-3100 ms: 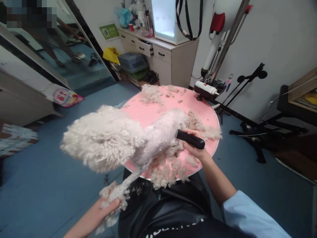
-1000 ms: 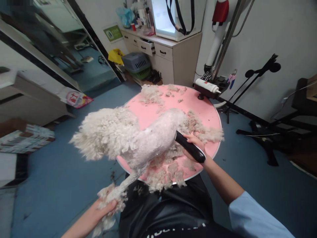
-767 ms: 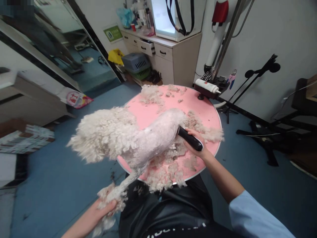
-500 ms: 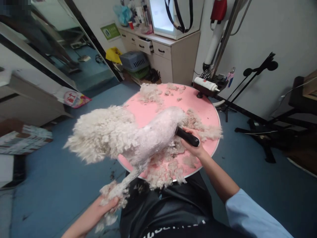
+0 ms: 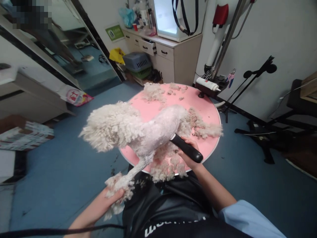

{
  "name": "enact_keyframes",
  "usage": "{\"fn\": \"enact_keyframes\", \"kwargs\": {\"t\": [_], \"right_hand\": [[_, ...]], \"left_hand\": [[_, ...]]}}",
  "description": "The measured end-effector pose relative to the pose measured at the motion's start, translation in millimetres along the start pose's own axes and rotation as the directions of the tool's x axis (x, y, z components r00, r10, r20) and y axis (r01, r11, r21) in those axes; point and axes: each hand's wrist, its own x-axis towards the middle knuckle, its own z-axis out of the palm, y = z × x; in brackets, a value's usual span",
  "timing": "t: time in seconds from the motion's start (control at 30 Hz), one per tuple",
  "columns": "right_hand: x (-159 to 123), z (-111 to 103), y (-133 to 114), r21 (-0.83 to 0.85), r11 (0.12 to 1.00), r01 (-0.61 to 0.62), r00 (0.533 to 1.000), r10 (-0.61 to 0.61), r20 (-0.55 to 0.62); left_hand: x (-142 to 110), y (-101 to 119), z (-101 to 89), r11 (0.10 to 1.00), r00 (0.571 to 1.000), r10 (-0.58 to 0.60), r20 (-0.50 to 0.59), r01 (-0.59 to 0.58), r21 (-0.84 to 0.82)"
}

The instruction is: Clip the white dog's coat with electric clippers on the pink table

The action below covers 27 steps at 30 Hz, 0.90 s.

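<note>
A white curly-coated dog [image 5: 158, 130] stands on a round pink grooming table [image 5: 133, 105]. Its back and side are clipped short, while its head and ears are thick with curls. My left hand [image 5: 115, 195] is closed around the dog's outstretched front leg near the fluffy paw, past the table's near edge. In my right hand [image 5: 189, 153] is a black hair clipper [image 5: 187, 148], its head against the dog's flank by the belly. Loose tufts of cut fur [image 5: 169, 163] lie under and around the dog.
A tray with a white bottle [image 5: 208, 84] is fixed at the table's far right, by a metal post. Behind stand a cabinet [image 5: 187, 59] and a pet carrier [image 5: 137, 62]. A black cord [image 5: 99, 228] crosses low in front. A mirror is at left.
My right hand has shifted the clipper from the dog's rear flank down and forward toward the belly. The dog's head has moved a little right, and a black cord has come into view.
</note>
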Motion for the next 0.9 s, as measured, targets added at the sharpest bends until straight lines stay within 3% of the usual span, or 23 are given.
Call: {"fn": "enact_keyframes", "kwargs": {"t": [0.17, 0.27, 0.37, 0.47, 0.57, 0.67, 0.73, 0.8, 0.9], "right_hand": [[-12, 10, -3, -0.022, 1.000, -0.008, 1.000, 0.008, 0.013], [-13, 13, -6, -0.039, 0.994, 0.098, 0.995, -0.098, -0.002], [-5, 14, 1, -0.094, 0.967, 0.237, 0.969, -0.229, 0.090], [1, 8, 9, -0.163, 0.951, 0.263, 0.944, -0.219, 0.245], [0, -2, 7, -0.174, 0.926, 0.335, 0.890, -0.251, 0.382], [2, -10, 4, -0.121, 0.859, 0.497, 0.792, -0.392, 0.469], [10, -13, 8, -0.141, 0.813, 0.565, 0.740, -0.424, 0.522], [22, -16, 17, -0.188, 0.794, 0.577, 0.726, -0.394, 0.564], [35, -21, 30, -0.223, 0.810, 0.542, 0.743, -0.338, 0.578]], "left_hand": [[-3, -3, -2.5, 0.999, 0.999, 0.037, 0.000, -0.037, 0.027], [-3, -3, -4.1, 0.998, 0.998, 0.053, 0.029, -0.054, 0.025], [-4, 1, -5.7, 0.995, 0.994, 0.081, 0.079, -0.085, 0.044], [-7, 8, -6.5, 0.992, 0.989, 0.085, 0.118, -0.096, 0.083], [-8, 12, -6.4, 0.993, 0.991, 0.090, 0.096, -0.097, 0.070], [-5, 7, -7.1, 0.996, 0.995, 0.086, 0.045, -0.088, 0.035], [-2, 2, -8.5, 0.997, 0.997, 0.071, 0.009, -0.072, 0.026], [0, -1, -10.2, 0.998, 0.998, 0.056, -0.006, -0.056, 0.021], [0, -1, -11.7, 0.999, 0.999, 0.047, -0.018, -0.047, -0.007]]}}
